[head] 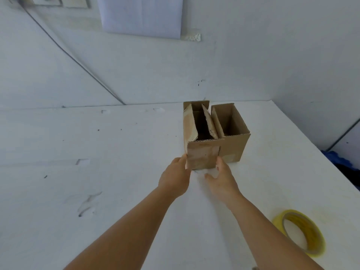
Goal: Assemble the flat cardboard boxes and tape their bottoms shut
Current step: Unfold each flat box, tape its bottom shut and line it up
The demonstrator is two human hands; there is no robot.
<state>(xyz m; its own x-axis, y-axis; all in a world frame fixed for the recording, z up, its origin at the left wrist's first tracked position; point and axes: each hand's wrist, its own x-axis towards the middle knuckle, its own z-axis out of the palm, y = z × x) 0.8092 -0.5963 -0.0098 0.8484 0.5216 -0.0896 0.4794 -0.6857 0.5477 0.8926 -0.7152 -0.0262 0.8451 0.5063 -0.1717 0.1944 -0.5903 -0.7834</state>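
Two cardboard boxes stood upright on a white surface (97, 172), side by side and touching, near the far edge. The nearer box (202, 154) had its top flaps standing up and leaning partly inward, with clear tape visible on the left flap and on the near wall. The second box (231, 131), to the right of the first and slightly behind it, stood with an open top and a dark interior; a patch of tape showed low on its near wall.

Both arms were extended toward the nearer box. The left hand (175, 176) was placed against the lower left edge of that box, the thumb lying along the corner; its fingers were hidden behind the hand and the box, so the inspector could not tell whether they gripped. The right hand (222, 176) lay at the lower right corner of the same box, fingers fairly straight and loosely spread, thumb pointing left toward the base. It appeared open, touching the box rather than clasping it.

A roll of yellow tape (300, 232) lay flat on the surface at the right, well apart from the boxes. A white wall (253, 55) rose behind the surface, with a pale sheet (142, 16) hanging on it and a dark cable (78, 61) running diagonally across.
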